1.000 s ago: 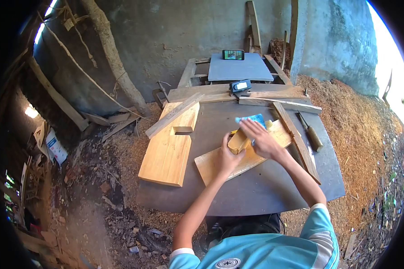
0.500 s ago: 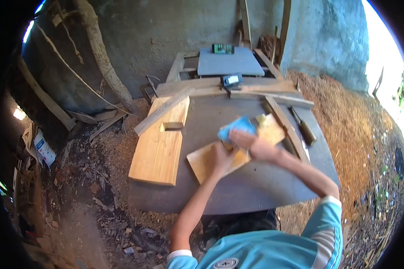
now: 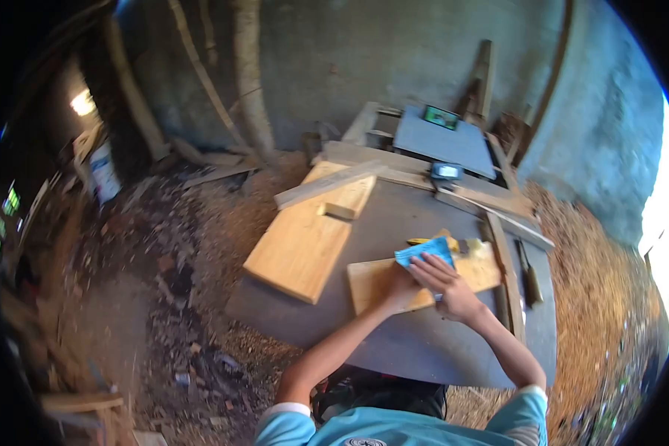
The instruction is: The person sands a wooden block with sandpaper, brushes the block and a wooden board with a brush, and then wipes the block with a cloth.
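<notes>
On a pale wooden board [image 3: 364, 286], my left hand [image 3: 400, 288] rests close against my right hand, its fingers hidden behind that hand and a blue sheet-like piece. My right hand [image 3: 450, 288] lies with its fingers stretched out over the lower edge of the blue piece [image 3: 424, 254]. What the left fingers hold, if anything, I cannot tell. A yellow thing [image 3: 418, 241] sticks out behind the blue piece. Beside it, near the board's upper edge, is a small pale block [image 3: 468, 247].
A larger board with a rectangular cutout [image 3: 297, 256] lies left on the grey table [image 3: 394, 346], a wooden strip [image 3: 323, 186] across it. At right are an upright strip [image 3: 507, 279] and a wooden-handled tool [image 3: 531, 282]. Behind are a small black device [image 3: 446, 172] and a phone [image 3: 441, 117].
The camera view has swung left, so the table appears farther right and lower. My right fingers, blurred before, now show stretched over the blue piece, which sits lower against the board.
</notes>
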A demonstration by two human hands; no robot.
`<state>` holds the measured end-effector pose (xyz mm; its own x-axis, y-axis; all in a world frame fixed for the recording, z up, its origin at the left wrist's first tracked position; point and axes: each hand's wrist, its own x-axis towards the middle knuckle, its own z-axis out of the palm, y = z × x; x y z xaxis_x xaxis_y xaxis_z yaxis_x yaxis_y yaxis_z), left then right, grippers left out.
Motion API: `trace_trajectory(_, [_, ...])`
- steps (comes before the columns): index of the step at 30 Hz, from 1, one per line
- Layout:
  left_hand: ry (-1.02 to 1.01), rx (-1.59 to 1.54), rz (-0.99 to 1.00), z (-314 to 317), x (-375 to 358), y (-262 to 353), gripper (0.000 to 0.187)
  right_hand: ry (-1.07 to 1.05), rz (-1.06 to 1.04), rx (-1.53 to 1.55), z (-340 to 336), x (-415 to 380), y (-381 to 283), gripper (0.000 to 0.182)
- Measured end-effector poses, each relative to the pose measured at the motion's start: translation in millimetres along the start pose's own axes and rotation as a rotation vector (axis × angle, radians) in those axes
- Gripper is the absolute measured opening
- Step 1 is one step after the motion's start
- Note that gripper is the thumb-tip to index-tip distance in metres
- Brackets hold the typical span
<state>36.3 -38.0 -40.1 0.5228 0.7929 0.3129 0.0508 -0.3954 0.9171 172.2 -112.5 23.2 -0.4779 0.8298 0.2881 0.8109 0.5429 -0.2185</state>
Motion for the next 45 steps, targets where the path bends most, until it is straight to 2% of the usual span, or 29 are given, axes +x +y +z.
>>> trace_trajectory(3, [-0.001, 0.144, 0.066, 5.1, 9.4, -17.4, 0.020, 0.062, 0.014, 0.060, -2.9, 5.8, 2.2, 0.080])
trace_trajectory(5, [0.138, -0.054, 0.126, 12.9, 10.9, -20.1, 0.019, 0.099, 0.049, -0.004, 5.2, 7.0, -1.8, 0.079])
trace_trajectory(6, [0.129, 0.064, 0.150, 6.6, 11.5, -7.8, 0.025, 0.118, 0.065, -0.057, 7.2, 8.4, -0.6, 0.079])
trace_trajectory(7, [0.188, -0.133, 0.116, 13.9, 14.3, -16.2, 0.038, 0.113, 0.070, -0.076, 7.3, 10.9, 0.8, 0.078])
trace_trajectory(8, [0.177, -0.174, 0.262, 17.0, 18.3, -25.7, 0.047, 0.109, 0.082, -0.099, 6.6, 13.3, 3.8, 0.078])
trace_trajectory(10, [0.170, -0.060, 0.171, 22.2, 19.5, -37.2, 0.057, 0.104, 0.138, -0.186, 6.7, 16.6, 19.4, 0.075])
trace_trajectory(13, [0.181, 0.123, -0.022, 13.3, 10.5, -14.2, 0.068, 0.124, 0.212, -0.172, 4.2, 19.8, 53.8, 0.076])
trace_trajectory(16, [0.097, 0.025, -0.019, 6.8, 12.0, -14.1, 0.071, 0.137, 0.224, 0.067, -4.1, 25.4, 66.2, 0.078])
trace_trajectory(20, [0.043, -0.010, 0.000, 2.7, 12.8, -9.0, 0.075, 0.137, 0.222, 0.016, -3.8, 24.2, 65.0, 0.079])
trace_trajectory(29, [-0.041, 0.184, 0.014, -9.3, 9.0, 7.2, 0.093, 0.189, 0.179, 0.042, -2.3, 20.1, 65.7, 0.079])
trace_trajectory(31, [-0.079, 0.152, -0.004, -13.0, 8.9, 15.6, 0.095, 0.198, 0.180, 0.051, -1.0, 20.1, 65.7, 0.079])
trace_trajectory(34, [-0.107, 0.158, -0.041, -10.9, 12.6, 10.3, 0.085, 0.199, 0.179, 0.061, 0.0, 19.6, 67.6, 0.078])
trace_trajectory(37, [0.066, 0.095, 0.146, -9.5, 8.8, 7.5, 0.074, 0.222, 0.173, 0.153, 3.8, 20.3, 64.9, 0.077])
trace_trajectory(40, [0.104, -0.100, 0.075, -14.8, 2.4, 15.2, 0.066, 0.245, 0.148, 0.203, 14.4, 25.7, 62.4, 0.076])
trace_trajectory(44, [0.034, -0.112, 0.118, -14.0, 4.6, 9.8, 0.070, 0.217, 0.180, 0.213, 10.7, 25.6, 58.5, 0.074])
trace_trajectory(45, [-0.003, -0.129, 0.115, -14.2, 4.3, 7.1, 0.076, 0.220, 0.181, 0.224, 11.4, 23.8, 58.8, 0.074])
